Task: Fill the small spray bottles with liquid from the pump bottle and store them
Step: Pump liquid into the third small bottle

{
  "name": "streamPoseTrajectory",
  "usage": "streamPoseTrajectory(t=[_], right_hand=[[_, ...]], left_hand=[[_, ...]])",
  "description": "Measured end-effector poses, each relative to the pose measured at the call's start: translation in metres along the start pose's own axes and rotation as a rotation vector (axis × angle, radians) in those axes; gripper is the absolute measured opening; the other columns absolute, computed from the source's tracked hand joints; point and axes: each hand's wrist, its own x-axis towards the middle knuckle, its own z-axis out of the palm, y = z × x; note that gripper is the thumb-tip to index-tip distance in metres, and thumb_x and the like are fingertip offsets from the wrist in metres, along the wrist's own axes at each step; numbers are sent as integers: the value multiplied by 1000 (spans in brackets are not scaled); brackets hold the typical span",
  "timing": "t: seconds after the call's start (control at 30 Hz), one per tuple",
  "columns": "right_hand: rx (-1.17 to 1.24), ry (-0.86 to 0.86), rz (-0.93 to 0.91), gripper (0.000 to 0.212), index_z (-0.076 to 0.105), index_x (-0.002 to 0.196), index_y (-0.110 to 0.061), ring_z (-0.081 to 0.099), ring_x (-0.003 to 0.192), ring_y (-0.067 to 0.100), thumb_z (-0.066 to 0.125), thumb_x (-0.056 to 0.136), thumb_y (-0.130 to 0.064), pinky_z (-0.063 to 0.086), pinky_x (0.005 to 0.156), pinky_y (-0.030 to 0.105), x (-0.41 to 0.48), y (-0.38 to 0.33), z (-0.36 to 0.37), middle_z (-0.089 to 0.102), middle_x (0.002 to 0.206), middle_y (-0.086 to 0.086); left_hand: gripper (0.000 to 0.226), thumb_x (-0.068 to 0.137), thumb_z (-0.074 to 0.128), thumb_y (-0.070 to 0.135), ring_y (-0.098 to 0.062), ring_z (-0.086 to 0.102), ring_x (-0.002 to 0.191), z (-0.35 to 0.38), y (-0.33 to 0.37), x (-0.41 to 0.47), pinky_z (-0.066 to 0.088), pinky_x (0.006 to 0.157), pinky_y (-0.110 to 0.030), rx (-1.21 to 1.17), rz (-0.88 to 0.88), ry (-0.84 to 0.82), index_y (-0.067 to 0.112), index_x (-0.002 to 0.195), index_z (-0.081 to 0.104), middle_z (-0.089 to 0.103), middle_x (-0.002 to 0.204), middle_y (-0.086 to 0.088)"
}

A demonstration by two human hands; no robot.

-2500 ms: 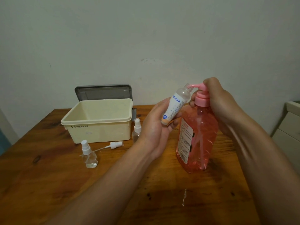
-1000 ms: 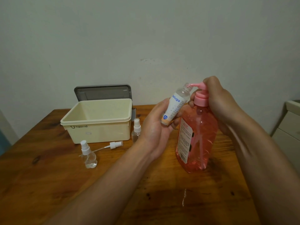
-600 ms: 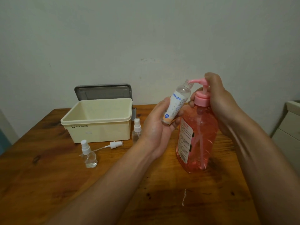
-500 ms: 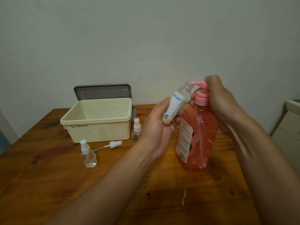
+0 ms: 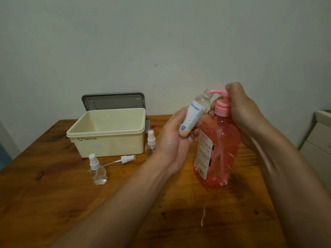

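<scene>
Left hand (image 5: 174, 140) grips the uncapped spray bottle (image 5: 196, 113), tilted, mouth right at the spout of the pump bottle (image 5: 216, 149). Right hand (image 5: 240, 108) is curled over that bottle's pump head. Hold the mouth on the spout and press slowly, or liquid may dribble onto the surface (image 5: 53, 203).

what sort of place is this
Probably a room in a home: a wooden table against a plain wall, a cream plastic storage box on it, a white drawer unit beside.
</scene>
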Motion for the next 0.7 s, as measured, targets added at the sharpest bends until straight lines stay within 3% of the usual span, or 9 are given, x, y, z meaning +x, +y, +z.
streamPoseTrajectory(t=[0.13, 0.4, 0.57, 0.7], right_hand=[[-2, 12, -7, 47, 59, 68, -12, 51, 43, 13, 32, 96, -38, 40, 49, 23, 1, 1, 0, 61, 56, 4], [17, -14, 37, 60, 62, 66, -13, 51, 53, 20, 35, 91, -61, 41, 58, 30, 3, 3, -1, 62, 59, 6], [25, -8, 55, 62, 62, 65, -14, 52, 52, 19, 37, 89, -65, 42, 58, 30, 2, 4, -1, 63, 59, 6], [34, -7, 53, 63, 63, 66, -13, 52, 62, 24, 39, 88, -66, 43, 66, 36, 3, 2, 0, 64, 60, 6]], left_hand=[[28, 97, 50, 25, -11, 59, 72, -1, -2, 0, 50, 62, -19, -6, -7, 8, 5, 114, 61, 66, 86, -5], [26, 98, 49, 27, -11, 59, 73, 2, -2, 1, 49, 63, -20, -58, -37, -2, 8, 103, 67, 68, 81, -3], [27, 97, 50, 27, -12, 59, 73, 2, -2, -1, 47, 64, -20, -104, -58, 8, 7, 102, 67, 68, 80, -5], [27, 97, 50, 25, -13, 56, 72, 1, -1, -3, 46, 63, -20, -158, -67, 7, 5, 97, 68, 67, 79, -6]])
